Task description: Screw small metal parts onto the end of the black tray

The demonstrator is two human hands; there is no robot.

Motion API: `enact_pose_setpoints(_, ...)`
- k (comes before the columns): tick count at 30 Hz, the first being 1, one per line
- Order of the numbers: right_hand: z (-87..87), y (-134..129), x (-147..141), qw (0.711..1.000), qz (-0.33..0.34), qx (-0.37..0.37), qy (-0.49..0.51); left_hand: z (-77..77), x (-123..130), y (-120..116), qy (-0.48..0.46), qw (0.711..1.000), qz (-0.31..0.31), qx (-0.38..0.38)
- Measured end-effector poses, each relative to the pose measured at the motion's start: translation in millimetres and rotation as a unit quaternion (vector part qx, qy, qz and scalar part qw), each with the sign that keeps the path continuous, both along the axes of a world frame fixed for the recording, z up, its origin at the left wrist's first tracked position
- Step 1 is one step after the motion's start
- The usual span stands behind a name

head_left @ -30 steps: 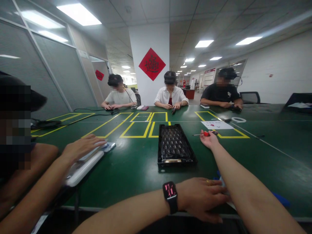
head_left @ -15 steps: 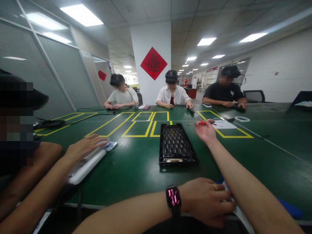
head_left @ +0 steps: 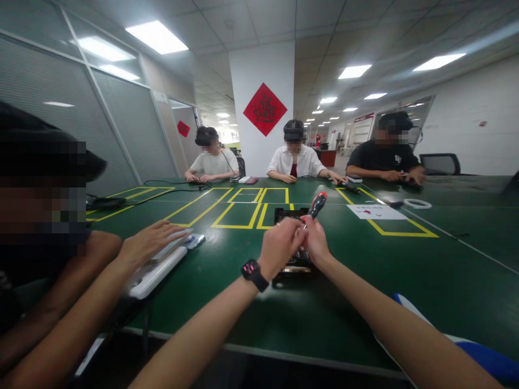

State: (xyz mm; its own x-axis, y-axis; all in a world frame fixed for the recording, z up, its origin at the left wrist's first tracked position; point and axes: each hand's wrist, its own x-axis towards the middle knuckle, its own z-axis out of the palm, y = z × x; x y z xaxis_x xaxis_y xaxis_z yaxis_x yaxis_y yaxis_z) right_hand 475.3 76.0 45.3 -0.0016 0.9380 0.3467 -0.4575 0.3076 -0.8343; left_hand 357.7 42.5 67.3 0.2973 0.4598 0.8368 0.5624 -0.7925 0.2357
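Note:
My right hand [head_left: 317, 243] grips a screwdriver [head_left: 318, 204] with a black and red handle that points up and away. My left hand [head_left: 279, 246], wearing a watch [head_left: 254, 274], is closed with its fingertips pinched together beside the screwdriver's shaft. What those fingertips hold, if anything, is too small to make out. Both hands meet above a black rectangular tray-like case [head_left: 290, 282] on the green table [head_left: 227, 302]. My hands and forearms cover much of the case.
At the left, a co-worker's hand [head_left: 156, 240] rests over a white device [head_left: 160, 274]. A printed sheet [head_left: 377, 212] and a white ring [head_left: 417, 203] lie at the back right. Blue-and-white material [head_left: 486, 356] lies by my right forearm. Three people sit opposite.
My right hand has moved in from the table's right with the screwdriver. My left hand has left the blue-and-white material near the front edge and come up over the case.

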Motion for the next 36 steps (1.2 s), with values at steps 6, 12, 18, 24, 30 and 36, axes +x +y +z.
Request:
enact_pose_setpoints(6,2.5,-14,-9,0.997,-0.03,0.061,-0.021,-22.2,-26,42,-0.05,0.893,-0.229,-0.384)
enact_pose_setpoints(12,1.6,-24,-10,0.997,-0.003,0.072,-0.029,-32.9,-30,36,-0.069,0.843,-0.277,-0.456)
enact_pose_setpoints(18,-2.6,-30,-17,0.998,-0.014,0.058,-0.03,-30.5,-41,39,-0.07,0.821,-0.297,-0.483)
enact_pose_setpoints(24,-4.3,-35,-20,0.994,-0.007,0.085,-0.066,-30.2,-41,38,-0.074,0.792,-0.33,-0.508)
enact_pose_setpoints(30,-3.5,-36,-18,0.993,-0.006,0.086,-0.076,-29.0,-43,39,-0.05,0.786,-0.331,-0.52)
enact_pose_setpoints(36,-2.9,-32,-16,0.996,-0.015,0.072,-0.047,-31.7,-43,42,-0.053,0.792,-0.345,-0.502)
